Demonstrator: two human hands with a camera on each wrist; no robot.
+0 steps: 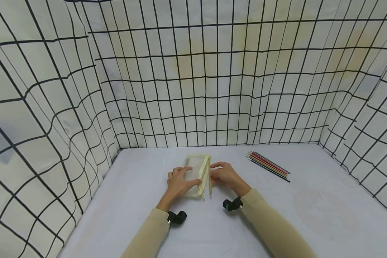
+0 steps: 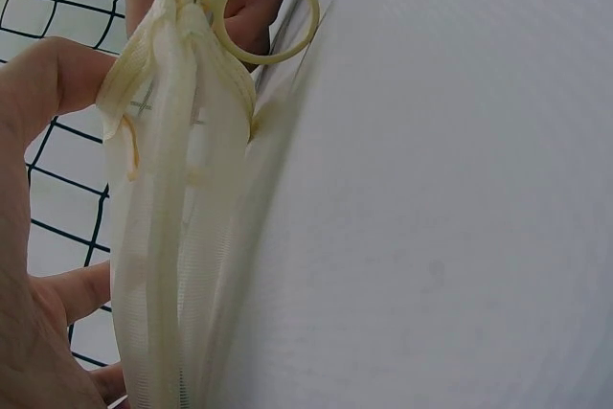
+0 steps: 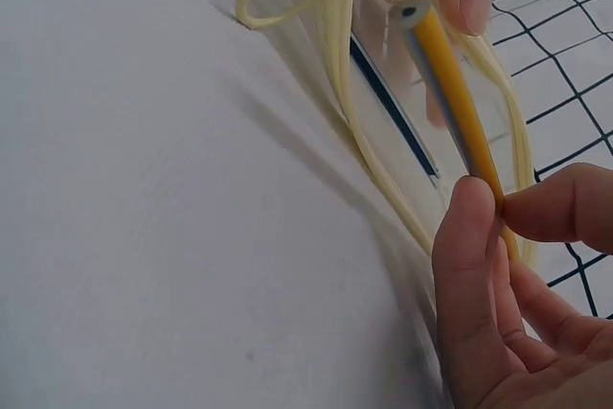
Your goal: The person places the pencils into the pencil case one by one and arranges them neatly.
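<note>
A pale yellow, see-through zip pouch (image 1: pixel 192 174) lies on the table with its zipped side parted. My left hand (image 1: pixel 178 182) holds it by the opening edge, thumb at the zip and fingers spread over the pouch. Between thumb and fingertips, my right hand (image 1: pixel 227 175) pinches a yellow pencil (image 3: pixel 465 102), its end at the parted zip. A dark pencil (image 3: pixel 393 102) shows within the opening in the right wrist view. A cream ring (image 2: pixel 311 16) hangs at the zip's end in the left wrist view.
Several coloured pencils (image 1: pixel 268 165) lie in a slanted bundle to the right on the white table (image 1: pixel 309 215). White walls with black netting (image 1: pixel 217 86) enclose the back and sides. A small black camera (image 1: pixel 232 204) sits on each wrist.
</note>
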